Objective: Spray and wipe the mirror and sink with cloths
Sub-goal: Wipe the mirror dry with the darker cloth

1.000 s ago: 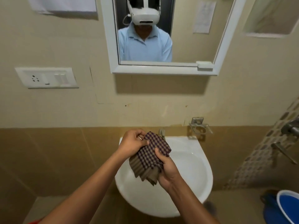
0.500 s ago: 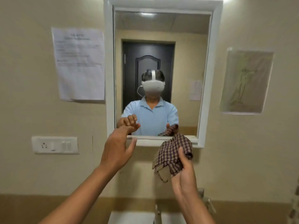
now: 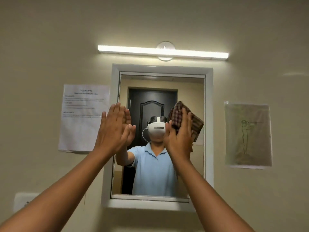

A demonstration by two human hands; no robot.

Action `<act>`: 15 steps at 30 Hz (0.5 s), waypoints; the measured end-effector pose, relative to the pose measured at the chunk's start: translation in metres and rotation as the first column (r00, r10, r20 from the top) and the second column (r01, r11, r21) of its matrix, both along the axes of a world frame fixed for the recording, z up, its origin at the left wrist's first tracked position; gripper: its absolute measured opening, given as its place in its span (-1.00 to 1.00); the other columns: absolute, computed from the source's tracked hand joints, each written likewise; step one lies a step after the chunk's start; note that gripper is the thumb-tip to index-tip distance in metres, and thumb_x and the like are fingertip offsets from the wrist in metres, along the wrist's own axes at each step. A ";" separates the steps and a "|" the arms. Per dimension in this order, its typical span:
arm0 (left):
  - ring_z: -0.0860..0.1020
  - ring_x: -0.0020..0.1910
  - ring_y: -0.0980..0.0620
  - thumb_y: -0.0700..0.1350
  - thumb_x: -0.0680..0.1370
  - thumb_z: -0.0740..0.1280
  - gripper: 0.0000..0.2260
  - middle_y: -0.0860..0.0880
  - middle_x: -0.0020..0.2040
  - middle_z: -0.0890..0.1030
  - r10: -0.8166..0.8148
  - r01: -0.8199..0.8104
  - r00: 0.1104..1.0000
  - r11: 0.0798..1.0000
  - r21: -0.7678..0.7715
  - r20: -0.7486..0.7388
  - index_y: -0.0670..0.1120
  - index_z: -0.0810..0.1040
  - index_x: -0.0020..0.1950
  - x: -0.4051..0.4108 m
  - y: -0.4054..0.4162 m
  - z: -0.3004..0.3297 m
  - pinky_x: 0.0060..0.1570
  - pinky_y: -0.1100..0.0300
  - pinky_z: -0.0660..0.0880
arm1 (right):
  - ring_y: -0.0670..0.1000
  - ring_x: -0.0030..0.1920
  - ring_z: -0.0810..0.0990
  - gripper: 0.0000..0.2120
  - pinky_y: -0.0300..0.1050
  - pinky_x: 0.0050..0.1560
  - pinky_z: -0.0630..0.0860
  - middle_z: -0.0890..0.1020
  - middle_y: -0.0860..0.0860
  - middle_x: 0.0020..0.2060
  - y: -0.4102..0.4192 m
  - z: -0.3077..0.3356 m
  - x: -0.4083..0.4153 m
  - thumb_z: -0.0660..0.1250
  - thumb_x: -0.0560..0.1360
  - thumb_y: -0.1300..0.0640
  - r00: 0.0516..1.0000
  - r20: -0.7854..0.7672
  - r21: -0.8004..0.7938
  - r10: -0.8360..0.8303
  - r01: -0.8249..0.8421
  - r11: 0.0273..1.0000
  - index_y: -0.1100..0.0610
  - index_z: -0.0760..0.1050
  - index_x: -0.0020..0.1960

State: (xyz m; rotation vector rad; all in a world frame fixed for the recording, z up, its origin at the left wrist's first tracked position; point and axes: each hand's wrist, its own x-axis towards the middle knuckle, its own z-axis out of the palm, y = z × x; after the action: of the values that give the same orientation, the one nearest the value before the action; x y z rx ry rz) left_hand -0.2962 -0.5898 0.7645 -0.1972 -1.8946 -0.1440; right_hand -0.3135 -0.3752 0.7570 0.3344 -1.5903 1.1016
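A white-framed mirror [image 3: 160, 91] hangs on the beige wall straight ahead. My right hand [image 3: 179, 136] presses a folded brown checked cloth [image 3: 181, 114] flat against the glass at the mirror's right side, about mid height. My left hand [image 3: 113, 129] is flat and empty, fingers together and pointing up, resting on the mirror's left frame edge. The sink is out of view below. No spray bottle is visible.
A lit tube light [image 3: 163, 51] is mounted above the mirror. A printed paper notice [image 3: 83, 118] hangs left of it and a sheet with a drawing [image 3: 247, 134] hangs to the right. A switch plate [image 3: 23, 201] shows at the lower left.
The view has tilted up from the sink to the mirror. Both hands rose; my right hand brought the cloth up onto the glass and my left hand let go of it and opened flat.
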 end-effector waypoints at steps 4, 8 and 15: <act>-0.23 0.58 0.00 0.18 0.54 -0.19 -0.33 -0.08 0.61 -0.15 0.050 -0.052 0.997 0.998 -0.022 -0.056 -0.10 -0.12 0.60 -0.016 -0.012 0.025 0.53 0.03 -0.29 | 0.15 0.55 -0.29 -0.30 0.26 0.49 -0.33 -0.11 0.05 0.58 -0.001 0.012 -0.025 0.16 0.56 -0.13 0.962 -0.021 0.427 -0.274 0.256 0.867 -0.02 -0.06 0.59; -0.19 0.59 -0.01 0.08 0.58 -0.15 -0.39 -0.09 0.61 -0.12 0.052 -0.054 0.993 0.998 -0.014 -0.102 -0.12 -0.10 0.60 -0.033 -0.025 0.038 0.53 0.05 -0.30 | 0.03 0.51 -0.42 -0.06 0.15 0.46 -0.45 -0.30 -0.05 0.55 -0.011 0.029 -0.030 -0.18 0.38 -0.56 0.944 -0.109 0.629 -0.313 0.309 0.714 -0.05 -0.28 0.57; -0.04 0.60 -0.07 -0.03 0.53 -0.09 -0.38 -0.13 0.61 0.00 0.045 -0.056 0.987 0.996 -0.068 -0.156 -0.15 -0.01 0.60 -0.047 -0.042 0.041 0.55 -0.10 -0.05 | 0.05 0.57 -0.07 -0.32 0.14 0.47 -0.33 -0.12 -0.09 0.58 -0.028 0.082 -0.036 0.03 0.57 -0.32 0.928 -0.261 0.736 -0.267 0.370 0.567 -0.14 -0.14 0.58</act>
State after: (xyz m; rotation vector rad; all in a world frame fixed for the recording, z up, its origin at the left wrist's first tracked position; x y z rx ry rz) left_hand -0.3431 -0.6317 0.8056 -0.2032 -1.7501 -0.0252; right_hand -0.3496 -0.4031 0.8394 0.6376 -1.8592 0.0334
